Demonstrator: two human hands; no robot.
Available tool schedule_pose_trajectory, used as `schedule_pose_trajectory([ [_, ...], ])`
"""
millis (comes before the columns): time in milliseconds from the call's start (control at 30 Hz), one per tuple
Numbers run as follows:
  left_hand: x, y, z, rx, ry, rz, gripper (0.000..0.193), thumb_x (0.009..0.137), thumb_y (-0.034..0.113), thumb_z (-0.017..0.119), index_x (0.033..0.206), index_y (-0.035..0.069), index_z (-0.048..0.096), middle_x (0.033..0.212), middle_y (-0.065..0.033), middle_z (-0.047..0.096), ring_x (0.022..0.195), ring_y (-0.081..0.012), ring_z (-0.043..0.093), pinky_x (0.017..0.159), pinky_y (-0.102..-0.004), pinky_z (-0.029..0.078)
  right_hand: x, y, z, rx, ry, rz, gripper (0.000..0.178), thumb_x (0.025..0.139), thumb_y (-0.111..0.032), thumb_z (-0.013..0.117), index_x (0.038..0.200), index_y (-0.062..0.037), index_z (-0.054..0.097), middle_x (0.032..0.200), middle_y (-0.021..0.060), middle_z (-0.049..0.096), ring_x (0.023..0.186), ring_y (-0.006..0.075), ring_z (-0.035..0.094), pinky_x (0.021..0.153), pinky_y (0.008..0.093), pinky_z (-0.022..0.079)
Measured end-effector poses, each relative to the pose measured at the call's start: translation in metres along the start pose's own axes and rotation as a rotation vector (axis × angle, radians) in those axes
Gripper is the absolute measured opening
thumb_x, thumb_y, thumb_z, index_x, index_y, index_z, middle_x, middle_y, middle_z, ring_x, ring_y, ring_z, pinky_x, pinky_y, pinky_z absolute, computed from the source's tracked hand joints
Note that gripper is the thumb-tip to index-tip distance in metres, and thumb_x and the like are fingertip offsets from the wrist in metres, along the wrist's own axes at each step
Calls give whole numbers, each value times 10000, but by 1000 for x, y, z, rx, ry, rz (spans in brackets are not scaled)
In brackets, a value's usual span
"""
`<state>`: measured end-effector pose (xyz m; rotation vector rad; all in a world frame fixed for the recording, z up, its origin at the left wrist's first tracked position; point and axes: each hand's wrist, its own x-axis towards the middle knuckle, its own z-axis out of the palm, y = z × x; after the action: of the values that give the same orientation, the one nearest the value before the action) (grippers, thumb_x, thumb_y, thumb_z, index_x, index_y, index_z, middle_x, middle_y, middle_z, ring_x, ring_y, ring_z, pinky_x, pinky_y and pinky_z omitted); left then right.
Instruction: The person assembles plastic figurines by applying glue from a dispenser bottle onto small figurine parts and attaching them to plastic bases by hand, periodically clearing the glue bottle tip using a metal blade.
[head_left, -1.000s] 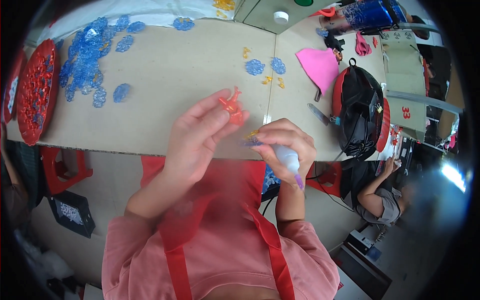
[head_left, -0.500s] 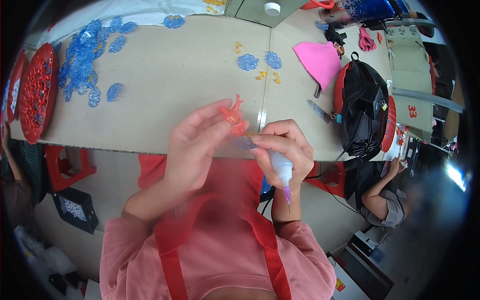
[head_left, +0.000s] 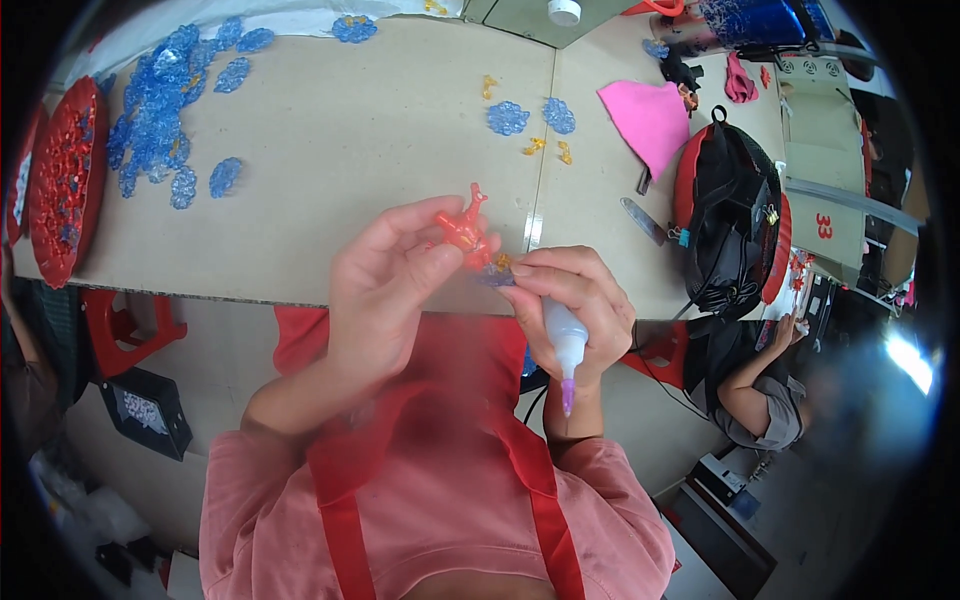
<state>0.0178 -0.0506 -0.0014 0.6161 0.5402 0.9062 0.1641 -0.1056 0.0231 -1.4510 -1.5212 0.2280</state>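
Between the thumb and fingers of my left hand (head_left: pixel 380 285) is a small red plastic figure (head_left: pixel 463 232) with a thin upright part. My right hand (head_left: pixel 588 300) pinches a small translucent blue piece (head_left: pixel 494 279) bearing a yellow bit (head_left: pixel 502 262), right beside the figure's lower end. Whether blue piece and figure touch, I cannot tell. Tucked in the same right hand is a white squeeze bottle (head_left: pixel 566 335) with a purple needle tip pointing down toward me. Both hands hover over the table's near edge.
Blue translucent pieces (head_left: pixel 160 115) are heaped at left beside a red tray (head_left: pixel 68 185) of small red parts. Yellow bits (head_left: pixel 535 146) and blue pieces (head_left: pixel 508 118) lie ahead. At right are pink cloth (head_left: pixel 650 125), a blade (head_left: pixel 642 220) and a black bag (head_left: pixel 730 210). Another person's arm (head_left: pixel 750 390) shows at right.
The right hand's blue piece and yellow bit have tilted slightly by the red figure. The bottle's needle tip has swung a little left. Table items appear slightly shifted with the view.
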Motion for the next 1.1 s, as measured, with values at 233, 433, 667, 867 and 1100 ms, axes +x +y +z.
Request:
schedule_pose_trajectory([
  [233,-1,3,-2,151,-32,74,281,862,-3,491,1141,-36,479,1048,-171,586,959,-263,598,863,-366,457,-3,-3,4,-128,55,-156,241,549,33,742,763,-38,656,745,79,603,604,183,581,491,250,477],
  [433,0,4,-1,201,-25,93,258,848,1,509,1101,-48,489,998,-163,602,936,-238,602,841,-349,461,-3,-1,6,-177,26,-210,256,532,51,730,761,-39,658,740,67,586,598,186,574,467,252,469],
  [667,9,-3,-2,217,-3,63,260,855,10,497,1107,-52,489,987,-160,604,921,-223,600,850,-347,454,-2,8,10,-148,29,-197,265,558,59,733,793,-33,651,752,78,586,615,189,584,490,252,472],
  [867,8,-5,-1,92,73,-7,288,863,32,497,1140,-47,484,996,-156,599,944,-231,592,864,-355,447,-3,6,12,88,36,124,282,626,27,749,867,-34,615,804,101,594,669,184,603,549,259,481],
  [1100,6,-6,1,22,78,-46,281,862,34,500,1131,-42,499,987,-149,602,938,-237,594,867,-352,444,-3,8,11,70,44,74,274,611,44,751,839,-31,618,801,98,592,663,178,606,552,255,486],
])
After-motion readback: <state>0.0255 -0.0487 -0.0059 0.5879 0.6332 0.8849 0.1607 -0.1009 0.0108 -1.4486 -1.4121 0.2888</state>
